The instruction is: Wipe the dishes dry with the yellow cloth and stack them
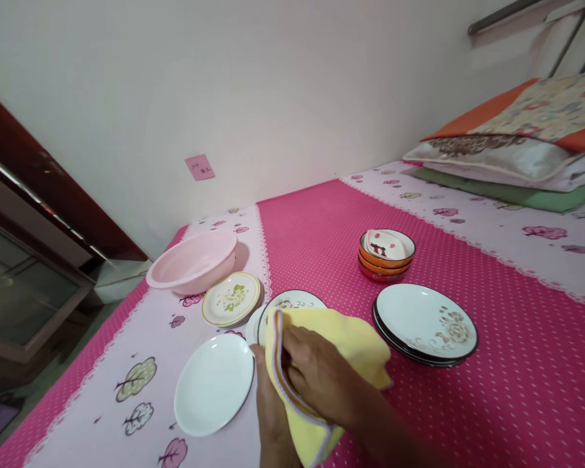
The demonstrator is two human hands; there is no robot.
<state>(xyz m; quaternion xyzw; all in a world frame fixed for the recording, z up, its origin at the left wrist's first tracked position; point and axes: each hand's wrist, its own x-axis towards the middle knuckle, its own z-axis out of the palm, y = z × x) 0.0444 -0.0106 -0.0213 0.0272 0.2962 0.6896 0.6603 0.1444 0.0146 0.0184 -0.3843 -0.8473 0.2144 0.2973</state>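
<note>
My right hand (316,374) presses a yellow cloth (355,341) against a dark-rimmed white plate (292,300), fingers curled into the cloth. My left hand (269,403) lies under the cloth and grips the plate's near edge; most of it is hidden. A plain white plate (213,383) lies just left of my hands. To the right sits a stack of dark-rimmed plates with a brown pattern (425,323).
A pink basin (194,260) stands at the back left, with a small yellow-rimmed floral plate (232,298) in front of it. Stacked orange bowls (387,255) sit behind the plate stack. Folded bedding (521,140) lies at the far right. The pink dotted covering (517,390) spreads across the surface.
</note>
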